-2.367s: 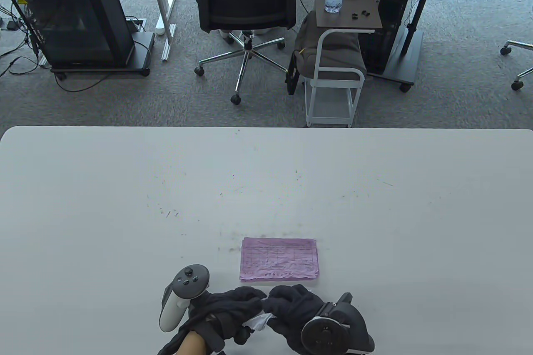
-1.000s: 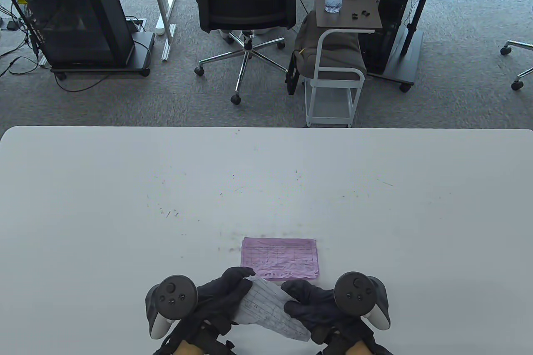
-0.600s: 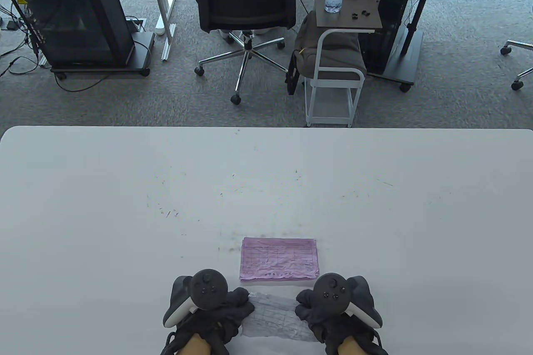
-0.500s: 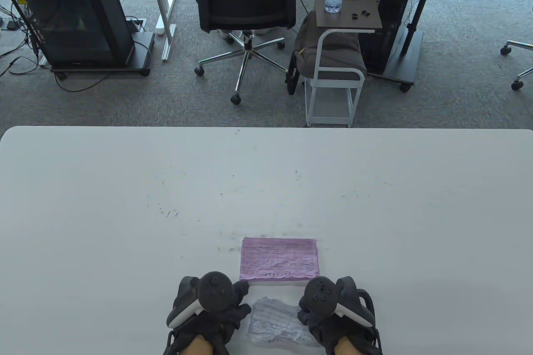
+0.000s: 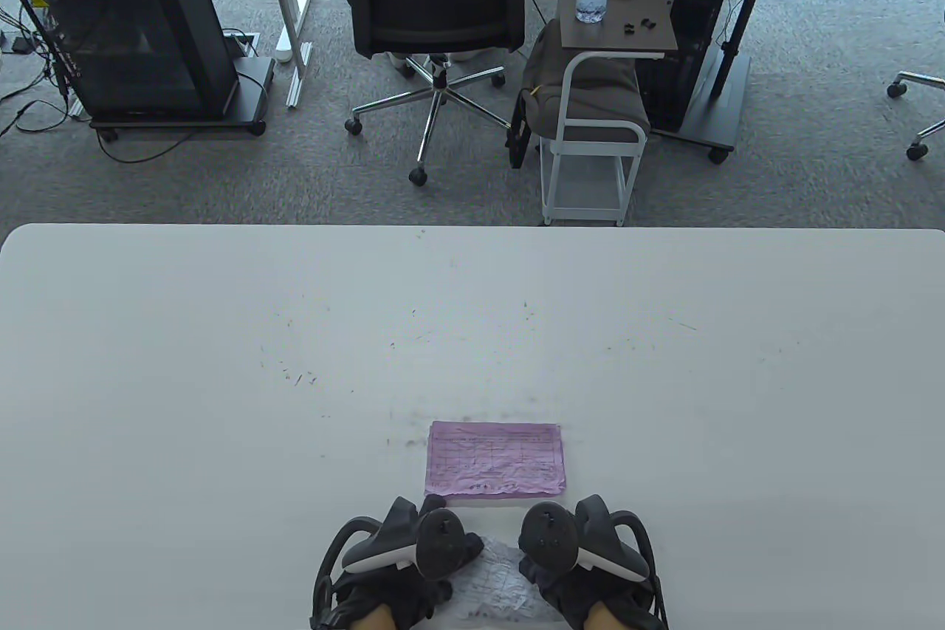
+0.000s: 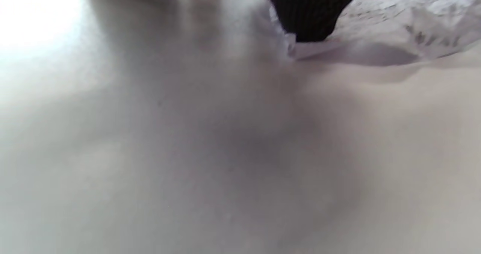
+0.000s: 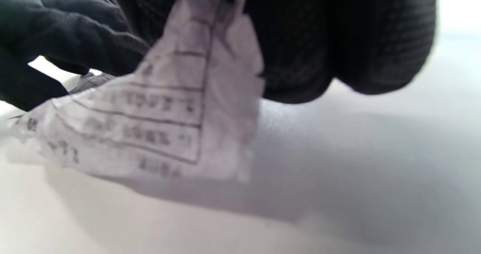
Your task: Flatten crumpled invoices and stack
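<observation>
**Hands drawing together on the white invoice**

Since half a second ago both hands are sitting closer together and the white invoice between them is bunching narrower.

Table view: the left hand (image 5: 402, 574) and right hand (image 5: 583, 571) are flanking the white invoice (image 5: 496, 582) at the table's (image 5: 221, 364) near edge, just below the pink invoice (image 5: 495, 459) lying flat.

Left wrist view: one gloved fingertip (image 6: 310, 11) is pressing the paper's (image 6: 394, 24) edge onto the table; the other fingers are out of sight.

Right wrist view: the curled fingers (image 7: 300, 51) are gripping the paper's (image 7: 158, 122) lifted corner.
</observation>
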Motion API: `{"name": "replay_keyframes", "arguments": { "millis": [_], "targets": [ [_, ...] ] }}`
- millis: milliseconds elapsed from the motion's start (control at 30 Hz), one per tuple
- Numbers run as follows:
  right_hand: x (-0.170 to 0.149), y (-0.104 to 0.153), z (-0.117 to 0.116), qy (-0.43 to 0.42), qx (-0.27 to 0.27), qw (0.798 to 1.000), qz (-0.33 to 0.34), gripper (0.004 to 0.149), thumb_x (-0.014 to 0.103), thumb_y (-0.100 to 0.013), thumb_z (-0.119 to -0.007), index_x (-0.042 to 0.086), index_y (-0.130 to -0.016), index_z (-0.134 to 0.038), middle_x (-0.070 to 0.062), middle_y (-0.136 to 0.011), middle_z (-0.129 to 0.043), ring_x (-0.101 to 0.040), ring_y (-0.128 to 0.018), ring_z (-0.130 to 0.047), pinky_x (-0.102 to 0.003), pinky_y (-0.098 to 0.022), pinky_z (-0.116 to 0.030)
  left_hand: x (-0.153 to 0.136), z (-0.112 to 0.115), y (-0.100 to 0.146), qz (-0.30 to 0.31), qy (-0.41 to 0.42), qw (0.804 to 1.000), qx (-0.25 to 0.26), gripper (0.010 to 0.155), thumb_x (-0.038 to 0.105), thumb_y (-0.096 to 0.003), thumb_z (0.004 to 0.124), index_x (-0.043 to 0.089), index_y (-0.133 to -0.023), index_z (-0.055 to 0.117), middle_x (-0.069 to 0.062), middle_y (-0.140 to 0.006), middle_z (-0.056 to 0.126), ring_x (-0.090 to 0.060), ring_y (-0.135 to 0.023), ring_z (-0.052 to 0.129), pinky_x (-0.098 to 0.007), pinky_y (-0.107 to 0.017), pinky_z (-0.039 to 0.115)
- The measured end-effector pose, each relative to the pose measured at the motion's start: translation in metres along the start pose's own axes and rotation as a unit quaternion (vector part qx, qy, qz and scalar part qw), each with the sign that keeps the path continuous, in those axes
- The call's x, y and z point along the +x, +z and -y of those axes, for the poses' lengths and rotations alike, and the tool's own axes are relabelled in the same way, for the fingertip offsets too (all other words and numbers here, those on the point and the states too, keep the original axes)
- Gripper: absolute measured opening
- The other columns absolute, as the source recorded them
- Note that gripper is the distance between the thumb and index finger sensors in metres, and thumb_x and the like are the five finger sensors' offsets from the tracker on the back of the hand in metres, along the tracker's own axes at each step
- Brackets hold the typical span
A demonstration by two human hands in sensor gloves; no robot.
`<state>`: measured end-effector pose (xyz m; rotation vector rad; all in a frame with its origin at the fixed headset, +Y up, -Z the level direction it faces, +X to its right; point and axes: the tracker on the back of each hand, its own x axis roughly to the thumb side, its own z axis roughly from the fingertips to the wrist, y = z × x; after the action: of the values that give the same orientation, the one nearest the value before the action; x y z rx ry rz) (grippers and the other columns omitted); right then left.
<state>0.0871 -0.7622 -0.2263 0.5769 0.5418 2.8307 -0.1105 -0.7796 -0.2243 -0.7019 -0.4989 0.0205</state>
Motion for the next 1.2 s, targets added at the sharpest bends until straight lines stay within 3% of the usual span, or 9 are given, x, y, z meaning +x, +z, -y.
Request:
{"name": "replay_keyframes", "arguments": {
  "millis": [200, 367, 533, 600, 700, 867, 1000, 1200],
  "targets": [
    [-0.012, 0.004, 0.006, -0.034, -0.009, 0.999, -0.03, 0.05, 0.024, -0.05, -0.083, 0.011, -0.095, -0.064, -0.013, -0.074, -0.089, -0.029, -0.053, -0.096, -0.047, -0.04, -0.087, -0.009, 0.006, 0.0, -0.046, 0.052, 0.997, -0.046, 0.068, 0.042, -0.0579, 0.072, 0.042, -0.108, 0.027, -0.015, -0.107, -0.006, -0.059, -0.096, 0.002, -0.069, -0.067, 0.031],
    [-0.032, 0.009, 0.009, -0.08, -0.021, 0.994, -0.071, 0.047, 0.023, -0.05, -0.083, 0.01, -0.093, -0.067, -0.014, -0.071, -0.091, -0.028, -0.05, -0.096, -0.047, -0.039, -0.087, -0.012, 0.007, 0.0, -0.066, 0.058, 0.994, -0.066, 0.074, 0.045, -0.0559, 0.072, 0.039, -0.107, 0.018, -0.012, -0.105, -0.01, -0.056, -0.096, -0.002, -0.07, -0.067, 0.029],
    [-0.048, 0.014, 0.006, -0.06, -0.033, 0.991, -0.116, 0.045, 0.022, -0.05, -0.083, 0.012, -0.091, -0.07, -0.014, -0.071, -0.091, -0.029, -0.05, -0.096, -0.047, -0.039, -0.087, -0.014, 0.008, 0.0, -0.07, 0.063, 0.993, -0.074, 0.08, 0.046, -0.0541, 0.074, 0.036, -0.106, 0.014, -0.013, -0.104, -0.011, -0.056, -0.095, -0.005, -0.07, -0.066, 0.027],
    [-0.047, 0.016, 0.008, -0.065, -0.062, 0.989, -0.115, 0.045, 0.022, -0.05, -0.083, 0.011, -0.091, -0.069, -0.015, -0.072, -0.091, -0.03, -0.05, -0.095, -0.048, -0.039, -0.086, -0.014, 0.007, 0.0, -0.069, 0.063, 0.993, -0.074, 0.08, 0.046, -0.0539, 0.074, 0.036, -0.106, 0.014, -0.013, -0.104, -0.012, -0.056, -0.095, -0.005, -0.07, -0.066, 0.027],
    [-0.034, 0.018, 0.018, -0.032, -0.124, 0.989, -0.079, 0.045, 0.024, -0.05, -0.082, 0.012, -0.092, -0.068, -0.015, -0.074, -0.089, -0.031, -0.052, -0.095, -0.048, -0.039, -0.087, -0.015, 0.007, 0.001, -0.062, 0.067, 0.993, -0.071, 0.08, 0.045, -0.0531, 0.076, 0.037, -0.107, 0.017, -0.013, -0.104, -0.011, -0.057, -0.095, -0.005, -0.071, -0.066, 0.027],
    [0.0, 0.018, 0.025, -0.024, -0.144, 0.988, 0.052, 0.045, 0.026, -0.05, -0.08, 0.016, -0.092, -0.068, -0.017, -0.084, -0.083, -0.033, -0.061, -0.092, -0.045, -0.041, -0.087, -0.018, 0.007, 0.0, -0.055, 0.074, 0.993, -0.075, 0.08, 0.044, -0.0525, 0.078, 0.041, -0.106, 0.019, -0.013, -0.104, -0.012, -0.057, -0.094, -0.007, -0.071, -0.065, 0.025],
    [0.022, 0.014, 0.013, -0.113, -0.082, 0.979, 0.147, 0.043, 0.025, -0.052, -0.078, 0.016, -0.093, -0.067, -0.02, -0.091, -0.078, -0.038, -0.069, -0.088, -0.049, -0.046, -0.085, -0.017, 0.007, 0.001, -0.057, 0.075, 0.993, -0.076, 0.08, 0.044, -0.0526, 0.078, 0.041, -0.106, 0.019, -0.012, -0.104, -0.012, -0.057, -0.093, -0.007, -0.071, -0.065, 0.024],
    [0.058, 0.005, -0.013, -0.007, 0.039, 0.977, 0.209, 0.042, 0.032, -0.053, -0.077, 0.019, -0.093, -0.07, -0.018, -0.106, -0.063, -0.042, -0.085, -0.073, -0.055, -0.056, -0.076, -0.017, 0.007, 0.001, -0.056, 0.076, 0.993, -0.078, 0.08, 0.044, -0.0527, 0.078, 0.041, -0.106, 0.018, -0.012, -0.104, -0.013, -0.057, -0.093, -0.008, -0.071, -0.065, 0.024]
  ]
}}
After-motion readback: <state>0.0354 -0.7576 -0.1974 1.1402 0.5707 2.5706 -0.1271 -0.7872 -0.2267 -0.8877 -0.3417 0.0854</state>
